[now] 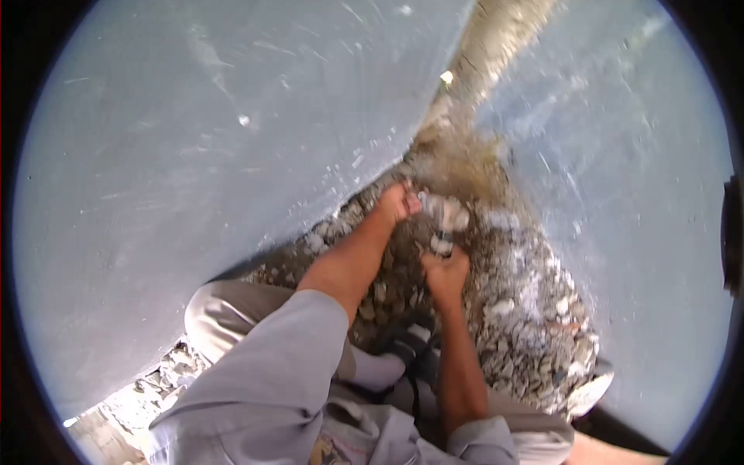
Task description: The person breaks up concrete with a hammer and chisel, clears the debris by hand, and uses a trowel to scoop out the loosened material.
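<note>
A pale, whitish tool (452, 214), blurred, lies just right of centre, above a patch of rubble. Its thick, chunky part runs sideways, with cloudy white and tan tones; a narrower stem drops from it towards 6 o'clock, banded dark and white. The blur hides its edges, so its exact kind cannot be told.

The right hand (446, 273), at the tool's 6 o'clock, is wrapped round the lower end of the stem. The left hand (398, 203), between 9 and 10 o'clock of the tool, is curled right beside the end of the thick part; whether it grips that end cannot be told.

Around the tool, broken stone (535, 325) spreads widest from 4 to 5 o'clock, grey and dusty white, with a large pale stone (589, 395) at its far edge. A smooth, scuffed grey panel (232, 132) fills the space from 8 to 11 o'clock, and a second grey panel (643, 201) stands at 3 o'clock. They narrow to a sandy brown strip (500, 46) towards 12 o'clock, hemming in the hands. Below, near 7 o'clock, is a dark shoe (409, 335); the left forearm (345, 267) hides some rubble.
</note>
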A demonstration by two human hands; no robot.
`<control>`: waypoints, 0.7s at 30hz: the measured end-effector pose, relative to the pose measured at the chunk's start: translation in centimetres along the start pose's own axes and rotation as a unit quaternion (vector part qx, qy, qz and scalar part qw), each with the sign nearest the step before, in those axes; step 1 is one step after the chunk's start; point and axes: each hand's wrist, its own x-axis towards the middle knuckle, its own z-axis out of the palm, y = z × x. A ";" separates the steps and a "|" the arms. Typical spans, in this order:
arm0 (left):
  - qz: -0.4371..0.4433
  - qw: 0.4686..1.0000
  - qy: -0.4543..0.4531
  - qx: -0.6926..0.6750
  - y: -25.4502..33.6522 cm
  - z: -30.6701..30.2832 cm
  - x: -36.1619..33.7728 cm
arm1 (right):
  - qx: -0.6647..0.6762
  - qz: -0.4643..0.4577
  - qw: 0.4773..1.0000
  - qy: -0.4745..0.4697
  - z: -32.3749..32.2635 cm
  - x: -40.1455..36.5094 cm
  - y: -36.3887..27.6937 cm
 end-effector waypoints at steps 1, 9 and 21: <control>0.007 0.999 0.014 0.032 0.9 1.6 -0.7 | 0.065 0.022 0.998 0.002 -0.6 1.7 -5.0; 0.062 0.996 0.041 0.043 1.5 4.7 -3.6 | 0.065 -0.414 0.892 0.170 -6.2 2.8 -19.5; 0.009 0.994 0.058 0.091 2.2 6.3 -4.7 | 0.140 0.056 0.988 0.020 -5.7 5.8 -11.7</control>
